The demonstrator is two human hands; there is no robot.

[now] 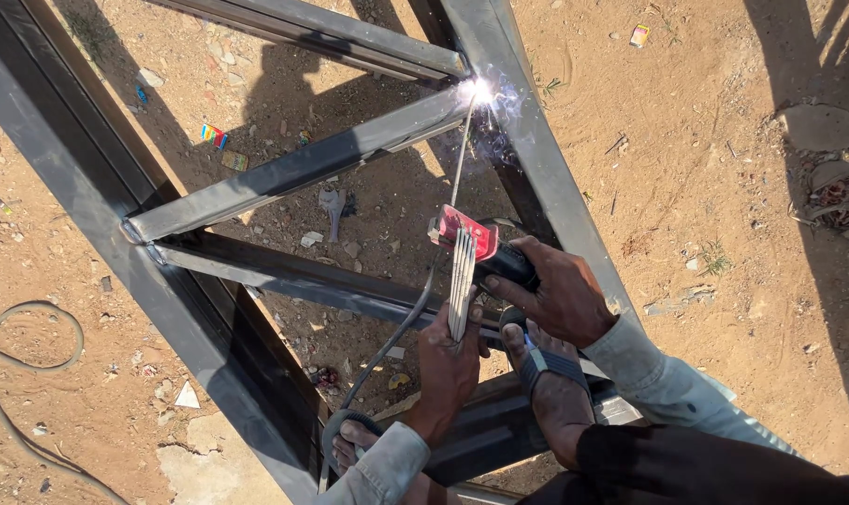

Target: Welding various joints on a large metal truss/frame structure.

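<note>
Right hand (557,297) wrapped tight round the black handle of the electrode holder (485,251), knuckles up, wrist bent down from the pale grey sleeve (663,382) that comes in from about four o'clock. The holder's red jaw sits just left of that fist, and from it a thin welding rod (461,154) runs up towards twelve o'clock, its tip burning white at the weld spark (481,91), right where the slanting steel bar (298,168) meets the wide steel frame (527,140).

Left hand (448,365) comes up from six o'clock, forearm nearly vertical, fingers closed round a bundle of spare rods (462,281). The bundle stands upright, its upper ends touching or just beside the red jaw; I cannot tell which. The two hands are close, left just below and at about seven o'clock from the right.

A dark cable (396,337) drops from the holder, curving down to seven o'clock past the left wrist. Two sandalled feet show: one (551,383) under the right forearm, resting on a lower bar, the other (349,440) at the bottom edge beside the left sleeve.

All around, sandy ground (724,234), scattered litter, and a loose hose (13,374) curling at nine o'clock.
</note>
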